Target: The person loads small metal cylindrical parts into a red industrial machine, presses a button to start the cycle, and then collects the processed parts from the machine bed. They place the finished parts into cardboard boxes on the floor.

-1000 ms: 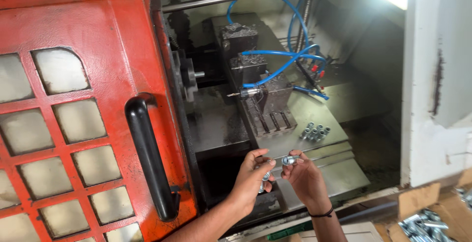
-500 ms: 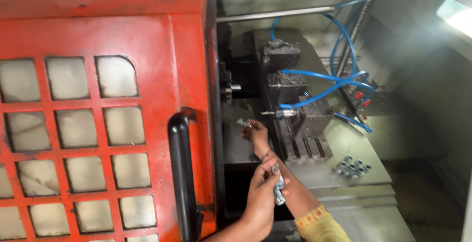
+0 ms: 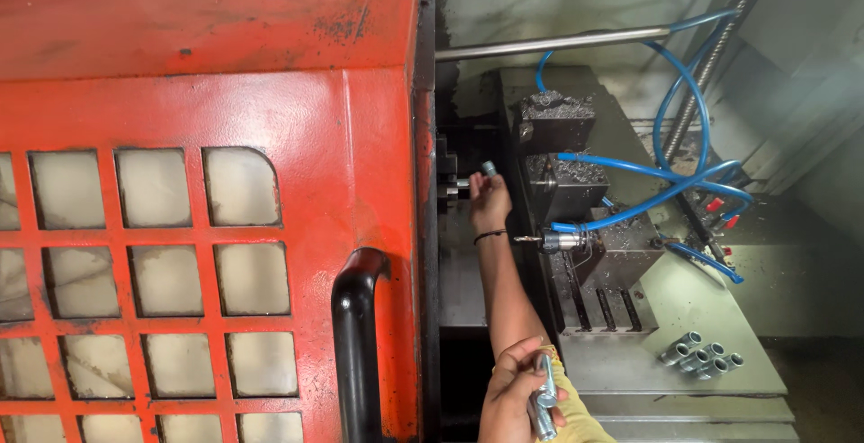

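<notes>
The right hand (image 3: 489,202) has its fingers clamped on 1 small metal fitting (image 3: 489,169) just beside the machine's spindle (image 3: 453,187). Well below it, the left hand (image 3: 513,398) grips several more fittings (image 3: 544,396) (exact count unclear).

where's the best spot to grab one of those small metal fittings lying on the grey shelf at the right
Probably by its round sides, coming from above. The metal fittings lie bunched and touching on the flat grey shelf, so their ends are partly blocked. An outer one at the cluster's edge, pinched across its barrel, looks easiest to lift free.
</notes>
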